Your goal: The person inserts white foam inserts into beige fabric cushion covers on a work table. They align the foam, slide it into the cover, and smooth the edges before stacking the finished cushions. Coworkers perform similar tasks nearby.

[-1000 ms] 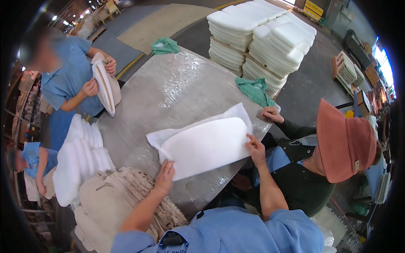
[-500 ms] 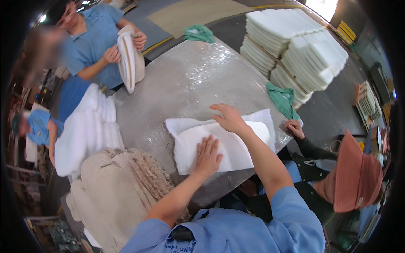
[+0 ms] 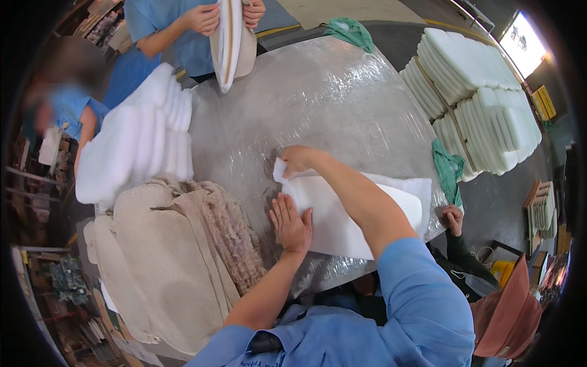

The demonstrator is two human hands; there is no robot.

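Observation:
A smooth white foam pad (image 3: pixel 333 214) lies on a larger fluffy white padding sheet (image 3: pixel 420 188), both on a table wrapped in clear film. My right hand (image 3: pixel 298 160) reaches across to the sheet's far left corner, fingers closed on it, and that corner is lifted and curled. Just below, my left hand (image 3: pixel 291 226) rests flat with fingers stretched out at the left edge of the pad. My right forearm hides part of the pad and sheet.
Beige fabric covers (image 3: pixel 165 257) are piled at my left, behind them a white padding stack (image 3: pixel 140 140). Tied white pads (image 3: pixel 483 104) stand beyond the table. Green cloths (image 3: pixel 448 171) hang on its corners. A co-worker (image 3: pixel 177 37) holds a layered piece; another person's hand (image 3: pixel 452 219) touches the right edge.
My right hand has moved left and taken hold of the sheet's far left corner, folding it up. My left hand has shifted to the pad's left edge. The view has also shifted.

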